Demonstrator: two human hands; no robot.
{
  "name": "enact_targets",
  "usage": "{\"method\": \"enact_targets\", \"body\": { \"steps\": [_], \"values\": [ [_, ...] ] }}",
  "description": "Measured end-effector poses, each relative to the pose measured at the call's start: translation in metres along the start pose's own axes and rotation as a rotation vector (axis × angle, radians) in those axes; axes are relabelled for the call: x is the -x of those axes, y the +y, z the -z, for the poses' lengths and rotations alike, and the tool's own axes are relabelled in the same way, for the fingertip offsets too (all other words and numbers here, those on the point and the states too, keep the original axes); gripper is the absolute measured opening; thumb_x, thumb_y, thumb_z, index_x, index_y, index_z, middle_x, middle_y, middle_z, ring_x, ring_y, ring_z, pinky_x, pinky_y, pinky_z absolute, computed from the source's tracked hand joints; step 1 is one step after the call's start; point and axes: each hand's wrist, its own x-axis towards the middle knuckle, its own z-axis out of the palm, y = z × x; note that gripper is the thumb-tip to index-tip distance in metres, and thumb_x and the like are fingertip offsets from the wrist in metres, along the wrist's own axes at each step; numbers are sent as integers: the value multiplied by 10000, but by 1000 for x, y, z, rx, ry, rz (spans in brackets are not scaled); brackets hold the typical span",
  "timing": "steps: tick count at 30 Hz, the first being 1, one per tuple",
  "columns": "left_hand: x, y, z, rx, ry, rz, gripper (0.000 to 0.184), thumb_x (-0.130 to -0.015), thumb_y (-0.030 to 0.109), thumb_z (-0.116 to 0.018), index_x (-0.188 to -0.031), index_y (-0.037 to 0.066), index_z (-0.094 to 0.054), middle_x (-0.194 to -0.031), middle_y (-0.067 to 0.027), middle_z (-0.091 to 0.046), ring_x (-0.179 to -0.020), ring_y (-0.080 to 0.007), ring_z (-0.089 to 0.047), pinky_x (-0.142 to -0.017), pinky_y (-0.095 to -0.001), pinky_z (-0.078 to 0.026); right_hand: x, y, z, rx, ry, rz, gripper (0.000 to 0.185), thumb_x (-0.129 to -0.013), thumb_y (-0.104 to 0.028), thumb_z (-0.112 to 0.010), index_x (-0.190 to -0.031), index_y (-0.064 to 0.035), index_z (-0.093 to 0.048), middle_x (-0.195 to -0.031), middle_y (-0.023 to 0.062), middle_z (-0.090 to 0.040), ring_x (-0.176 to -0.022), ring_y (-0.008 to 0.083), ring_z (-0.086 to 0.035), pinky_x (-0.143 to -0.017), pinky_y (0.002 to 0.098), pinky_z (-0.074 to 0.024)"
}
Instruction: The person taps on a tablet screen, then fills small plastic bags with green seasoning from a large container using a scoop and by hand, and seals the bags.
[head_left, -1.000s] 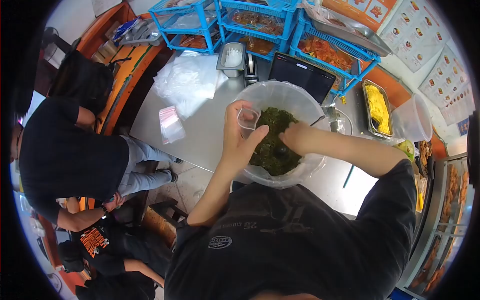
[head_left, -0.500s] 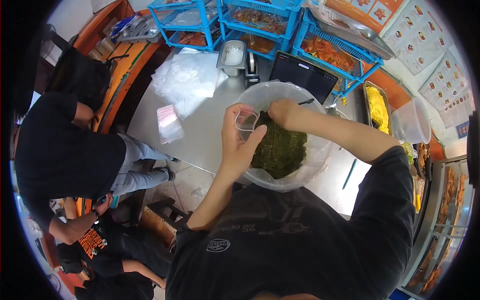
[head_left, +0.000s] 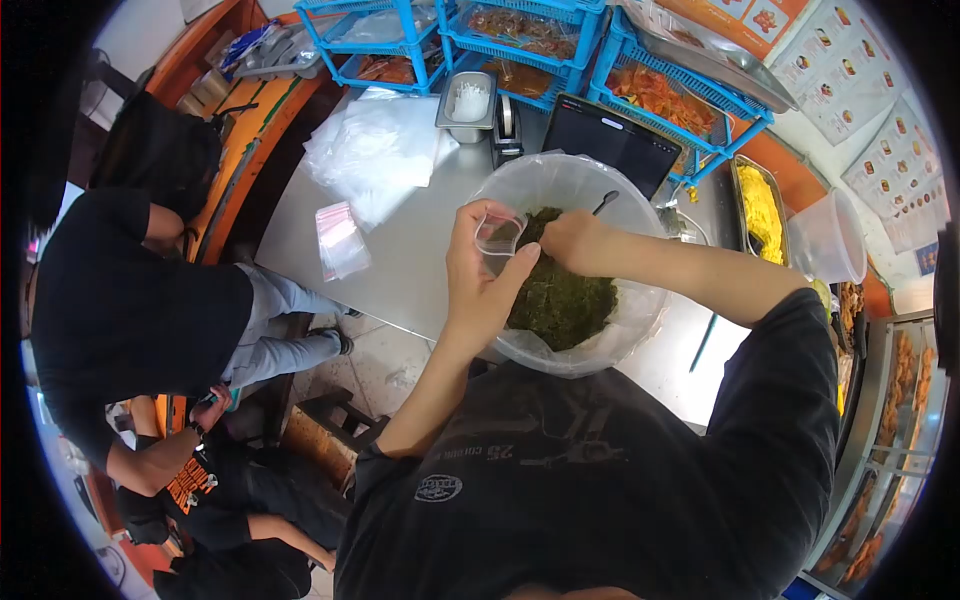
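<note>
A large translucent tub (head_left: 640, 310) holds a dark green, leafy, flaky mass (head_left: 562, 305). My left hand (head_left: 480, 275) is at the tub's left side, its fingers and thumb closed round a small clear plastic bag (head_left: 499, 237) whose mouth is spread open. My right hand (head_left: 577, 243) reaches into the tub from the right, fingers closed and pointing down at the green mass beside the bag. The fingertips are hidden, so what they pinch cannot be made out. A dark utensil handle (head_left: 606, 201) leans against the tub's back wall behind my right hand.
Clear plastic bags (head_left: 375, 150) and a stack of small bags (head_left: 342, 241) lie left. Behind stand a metal container (head_left: 467, 105), a tape dispenser (head_left: 507, 130), a tablet (head_left: 612, 145) and blue racks (head_left: 720, 130). A yellow food tray (head_left: 762, 215) is right. Other people (head_left: 140, 300) are left.
My right hand moved from the middle of the green mass up to the tub's far side, then slightly down and right. The dark handle shifted to the left and stands more upright. My left hand keeps the bag.
</note>
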Motion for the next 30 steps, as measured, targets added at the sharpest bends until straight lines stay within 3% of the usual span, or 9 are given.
{"method": "enact_targets", "body": {
  "steps": [4,10,13,16,21,24,30],
  "values": [
    [0,-1,-1,2,-2,-3,434,-803,162,-696,-1162,27,-493,-1095,-68,-528,-1056,-180,-481,-952,-347,-344,10,-8,21,-144,-293,-102,104,-733,-76,-632,-787,-22,-703,-811,148,-695,-785,319,-689,-644,411,-545],
    [0,-1,-1,-19,1,-5,441,-808,180,-701,-1166,30,-492,-1100,-66,-531,-1054,-181,-481,-948,-344,-344,16,1,-11,-169,-385,88,207,-695,-88,-597,-861,-57,-717,-850,113,-692,-805,310,-670,-699,396,-537],
    [0,1,-2,-4,14,-3,433,-803,154,-705,-1154,23,-488,-1082,-71,-534,-1035,-176,-492,-948,-337,-354,18,4,2,-235,-429,21,315,-681,-63,-567,-945,-65,-738,-851,123,-697,-794,299,-668,-705,382,-530],
    [-1,1,-2,-3,25,-15,418,-797,93,-708,-1136,13,-477,-1047,-77,-533,-1005,-164,-506,-950,-320,-373,20,22,5,-528,-530,-54,387,-672,-59,-554,-1015,-50,-734,-833,119,-703,-770,251,-668,-680,349,-517],
    [-1,-1,4,214,52,75,448,-794,89,-700,-1173,26,-470,-1067,-64,-499,-1046,-166,-475,-960,-317,-366,42,31,53,-794,-480,-111,361,-688,-61,-586,-1019,0,-717,-772,102,-693,-721,171,-649,-648,301,-498],
    [-4,8,8,219,62,29,463,-783,84,-703,-1183,34,-477,-1058,-58,-498,-1046,-168,-473,-971,-318,-360,58,38,72,-909,-351,-123,314,-711,-55,-599,-992,29,-710,-752,103,-687,-690,155,-640,-628,288,-494],
    [-10,5,8,-88,-218,27,460,-769,16,-675,-1186,31,-483,-1060,-55,-511,-1060,-165,-486,-1011,-330,-340,93,56,106,-885,-70,-102,250,-742,-57,-619,-951,51,-702,-740,106,-688,-682,140,-644,-617,276,-494]
  ]
}}
